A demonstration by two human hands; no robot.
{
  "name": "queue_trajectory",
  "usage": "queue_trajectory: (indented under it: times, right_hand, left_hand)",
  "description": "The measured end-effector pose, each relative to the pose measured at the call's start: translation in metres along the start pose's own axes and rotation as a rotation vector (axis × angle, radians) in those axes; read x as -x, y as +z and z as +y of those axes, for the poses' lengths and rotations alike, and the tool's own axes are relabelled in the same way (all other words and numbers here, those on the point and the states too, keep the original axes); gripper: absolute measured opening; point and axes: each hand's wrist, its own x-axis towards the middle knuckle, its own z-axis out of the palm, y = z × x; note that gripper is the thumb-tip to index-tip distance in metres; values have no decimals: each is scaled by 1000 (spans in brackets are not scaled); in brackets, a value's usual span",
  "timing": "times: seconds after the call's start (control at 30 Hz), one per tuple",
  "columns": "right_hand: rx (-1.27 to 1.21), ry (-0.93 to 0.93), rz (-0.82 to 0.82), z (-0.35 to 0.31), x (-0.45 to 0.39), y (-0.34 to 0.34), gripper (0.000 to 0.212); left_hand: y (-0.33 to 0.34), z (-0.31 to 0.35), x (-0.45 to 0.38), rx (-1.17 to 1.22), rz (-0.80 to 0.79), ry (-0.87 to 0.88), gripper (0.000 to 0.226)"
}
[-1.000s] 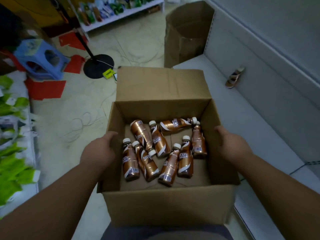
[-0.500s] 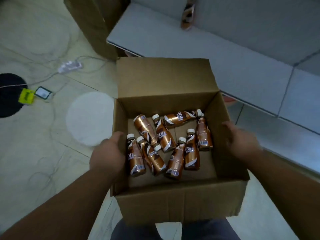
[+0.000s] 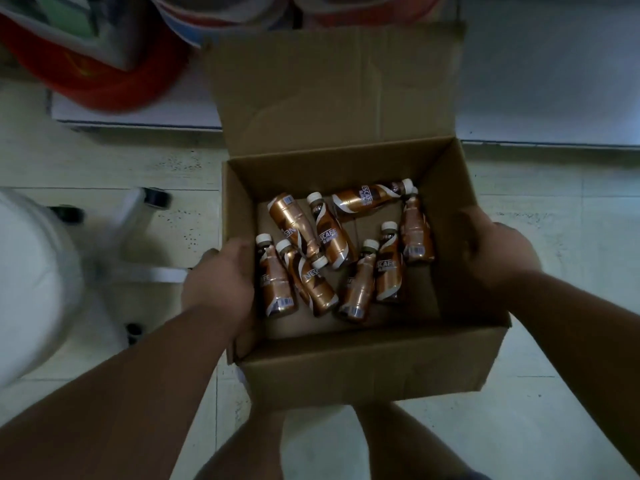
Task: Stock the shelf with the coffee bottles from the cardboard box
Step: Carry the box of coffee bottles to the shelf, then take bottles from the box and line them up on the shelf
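An open cardboard box (image 3: 363, 372) is held in front of me above the tiled floor. My left hand (image 3: 218, 285) grips its left wall and my right hand (image 3: 495, 258) grips its right wall. Inside lie several copper-coloured coffee bottles (image 3: 332, 240) with white caps, loose and pointing different ways on the box bottom. The box's far flap (image 3: 332, 88) stands up and hides what is behind it. A low white shelf (image 3: 554, 98) runs along the top right.
A white swivel chair (image 3: 31, 278) with castors stands at the left. Red and white packaged goods (image 3: 100, 67) fill the low shelf at the top left. My legs (image 3: 311, 445) show below the box.
I have turned with the box still held in both hands: the floor and shelf behind it have swept past, and a white chair and red goods are now in view.
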Motion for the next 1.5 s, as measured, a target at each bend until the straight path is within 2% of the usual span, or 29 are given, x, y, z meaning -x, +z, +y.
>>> queue_trajectory:
  times: [0.2, 0.33, 0.47, 0.53, 0.6, 0.7, 0.77, 0.87, 1.07, 1.17, 1.27, 1.33, 1.43, 1.5]
  right_hand:
    - [2, 72, 1, 30, -62, 81, 66]
    - [-4, 88, 39, 38, -81, 112, 62]
    - [7, 122, 47, 28, -83, 110, 53]
    - [41, 181, 0, 12, -76, 92, 44]
    - [48, 247, -57, -10, -57, 68, 43]
    - [38, 173, -190, -50, -22, 32, 56]
    - [-64, 102, -255, -75, -1, 14, 59]
    - [-305, 130, -268, -95, 10, 17, 56]
    - [-398, 163, -340, -121, -13, 109, 51]
    - [-420, 166, -328, -140, -36, 162, 49]
    - [-387, 113, -355, -158, -65, 204, 51]
    - [-348, 92, -317, -162, -80, 223, 57]
    - [-290, 80, -254, -166, -97, 244, 65]
    - [-317, 101, -238, -172, -100, 252, 62]
  left_hand:
    - [88, 8, -68, -48, -15, 33, 45]
    - [120, 9, -91, -77, -19, 13, 47]
    - [110, 23, -103, -189, -168, -15, 56]
    - [84, 41, -99, -301, -294, -69, 62]
    - [53, 63, -81, -417, -326, -62, 57]
    - [9, 98, -46, -456, -329, 59, 41]
    - [-6, 115, -29, -421, -390, 143, 42]
    - [3, 129, -32, -411, -422, 246, 46]
    - [75, 99, -90, -450, -483, 397, 53]
    - [102, 78, -129, -557, -411, 583, 61]
    - [122, 71, -178, -706, -269, 832, 56]
    - [137, 73, -205, -781, -219, 960, 54]
    - [163, 78, -230, -907, -215, 1047, 52]
    - [176, 84, -239, -1093, -209, 1042, 63]
